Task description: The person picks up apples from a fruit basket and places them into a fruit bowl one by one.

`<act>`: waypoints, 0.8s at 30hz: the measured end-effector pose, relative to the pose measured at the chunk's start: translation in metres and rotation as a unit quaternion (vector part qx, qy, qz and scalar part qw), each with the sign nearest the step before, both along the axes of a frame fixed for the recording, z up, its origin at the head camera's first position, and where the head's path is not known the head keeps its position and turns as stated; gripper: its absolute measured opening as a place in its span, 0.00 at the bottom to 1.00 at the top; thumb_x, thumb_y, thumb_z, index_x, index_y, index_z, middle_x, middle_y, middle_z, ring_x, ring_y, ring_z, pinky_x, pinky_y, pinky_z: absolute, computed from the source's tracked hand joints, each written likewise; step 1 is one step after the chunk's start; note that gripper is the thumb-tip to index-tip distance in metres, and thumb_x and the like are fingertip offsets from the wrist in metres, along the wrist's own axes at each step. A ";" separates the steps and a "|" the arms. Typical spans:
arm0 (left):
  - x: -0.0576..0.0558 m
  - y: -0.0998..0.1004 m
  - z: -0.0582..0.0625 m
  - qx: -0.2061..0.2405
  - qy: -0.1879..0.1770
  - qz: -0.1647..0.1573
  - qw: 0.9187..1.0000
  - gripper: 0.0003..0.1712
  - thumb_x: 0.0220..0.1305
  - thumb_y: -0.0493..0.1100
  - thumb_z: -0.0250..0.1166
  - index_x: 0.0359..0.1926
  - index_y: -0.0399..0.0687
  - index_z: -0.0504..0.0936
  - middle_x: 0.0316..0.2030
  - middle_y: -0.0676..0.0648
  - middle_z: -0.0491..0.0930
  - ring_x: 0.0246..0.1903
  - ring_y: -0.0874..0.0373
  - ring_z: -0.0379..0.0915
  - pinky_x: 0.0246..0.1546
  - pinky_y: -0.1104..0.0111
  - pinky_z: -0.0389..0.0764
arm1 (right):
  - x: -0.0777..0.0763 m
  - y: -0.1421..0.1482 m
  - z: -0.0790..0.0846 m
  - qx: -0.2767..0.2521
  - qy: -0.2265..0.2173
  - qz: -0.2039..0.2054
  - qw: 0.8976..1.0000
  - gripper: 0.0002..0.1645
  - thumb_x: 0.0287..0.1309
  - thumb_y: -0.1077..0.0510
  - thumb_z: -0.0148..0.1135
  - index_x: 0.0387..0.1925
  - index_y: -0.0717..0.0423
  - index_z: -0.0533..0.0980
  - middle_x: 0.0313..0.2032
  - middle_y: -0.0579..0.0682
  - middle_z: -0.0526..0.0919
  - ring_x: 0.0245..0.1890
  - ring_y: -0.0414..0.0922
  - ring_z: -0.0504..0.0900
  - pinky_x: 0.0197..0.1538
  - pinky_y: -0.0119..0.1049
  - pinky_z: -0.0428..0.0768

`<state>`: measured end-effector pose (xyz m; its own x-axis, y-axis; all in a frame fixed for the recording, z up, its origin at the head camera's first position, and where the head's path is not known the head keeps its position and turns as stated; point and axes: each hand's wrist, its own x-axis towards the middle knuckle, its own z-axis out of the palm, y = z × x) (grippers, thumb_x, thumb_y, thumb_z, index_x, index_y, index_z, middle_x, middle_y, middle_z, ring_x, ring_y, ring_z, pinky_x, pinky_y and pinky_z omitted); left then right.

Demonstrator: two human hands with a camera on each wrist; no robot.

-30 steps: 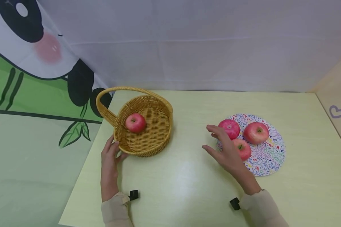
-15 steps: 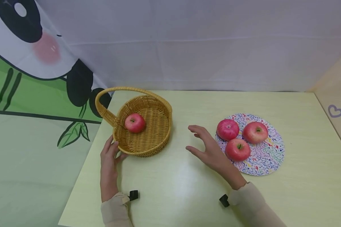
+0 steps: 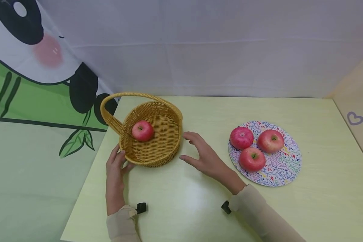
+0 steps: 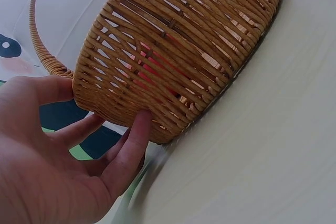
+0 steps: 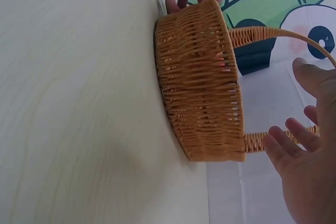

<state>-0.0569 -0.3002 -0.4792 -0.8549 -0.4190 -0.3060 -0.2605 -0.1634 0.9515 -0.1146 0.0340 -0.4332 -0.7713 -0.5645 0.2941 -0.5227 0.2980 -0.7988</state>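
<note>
A round wicker basket (image 3: 157,148) with a tall arched handle stands at the left of the table, with one red apple (image 3: 143,130) inside. My left hand (image 3: 116,174) rests against its near left side. In the left wrist view, fingertips (image 4: 140,124) of that hand touch the woven outer wall. My right hand (image 3: 207,159) holds nothing; its thumb and fingers are spread close to the basket's right side. To the right, three red apples, one at the front (image 3: 252,159), one at the back left (image 3: 241,137) and one at the back right (image 3: 270,141), sit on a round patterned plate (image 3: 282,171).
The pale wooden table (image 3: 187,208) meets a white cloth backdrop (image 3: 214,67) at its far edge. A cartoon-printed cloth (image 3: 27,101) hangs on the left. At the far right stands a beige panel (image 3: 357,101) with a heart drawn on it.
My right hand has moved left, from over the patterned plate to beside the basket, fingers still spread. The left hand, basket and apples stay in place as the view shifts slightly.
</note>
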 end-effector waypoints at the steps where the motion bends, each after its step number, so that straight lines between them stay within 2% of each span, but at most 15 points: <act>1: 0.000 0.000 0.000 0.002 0.000 0.000 1.000 0.27 0.81 0.52 0.53 0.76 0.68 0.69 0.69 0.49 0.71 0.57 0.60 0.79 0.43 0.74 0.87 | 0.000 -0.003 0.001 0.000 0.002 0.005 1.000 0.44 0.63 0.56 0.74 0.75 0.58 0.64 0.73 0.55 0.69 0.73 0.50 0.71 0.72 0.51 0.76; 7: -0.001 -0.001 -0.001 0.007 0.001 -0.002 1.000 0.27 0.81 0.51 0.53 0.77 0.68 0.68 0.72 0.49 0.70 0.58 0.60 0.78 0.44 0.74 0.87 | -0.005 -0.018 0.004 0.008 0.005 0.023 1.000 0.44 0.64 0.56 0.74 0.76 0.56 0.63 0.74 0.52 0.68 0.76 0.48 0.67 0.74 0.48 0.74; 14: -0.001 -0.002 -0.002 0.007 0.008 0.000 1.000 0.27 0.80 0.51 0.54 0.76 0.67 0.69 0.68 0.49 0.72 0.56 0.60 0.80 0.43 0.73 0.88 | -0.013 -0.039 0.009 0.014 -0.018 0.045 0.999 0.45 0.65 0.53 0.72 0.78 0.55 0.61 0.76 0.51 0.66 0.78 0.47 0.64 0.79 0.47 0.67; 18: -0.001 -0.002 -0.002 0.011 0.010 0.000 1.000 0.27 0.80 0.51 0.55 0.76 0.66 0.69 0.68 0.50 0.72 0.56 0.61 0.80 0.42 0.73 0.88 | -0.017 -0.054 0.009 0.011 -0.040 0.056 0.998 0.46 0.67 0.52 0.71 0.79 0.53 0.60 0.77 0.51 0.65 0.78 0.48 0.64 0.78 0.49 0.68; 24: -0.001 -0.002 -0.002 0.015 0.010 -0.006 1.000 0.27 0.80 0.52 0.54 0.76 0.67 0.69 0.72 0.50 0.69 0.60 0.59 0.77 0.43 0.73 0.88 | -0.027 -0.072 0.010 0.010 -0.059 0.050 0.997 0.48 0.66 0.49 0.71 0.79 0.52 0.59 0.76 0.52 0.66 0.77 0.52 0.67 0.77 0.50 0.70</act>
<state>-0.0581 -0.3020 -0.4813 -0.8656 -0.3998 -0.3015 -0.2437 -0.1895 0.9511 -0.1415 -0.0379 -0.4230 -0.7390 -0.6454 0.1932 -0.4539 0.2650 -0.8508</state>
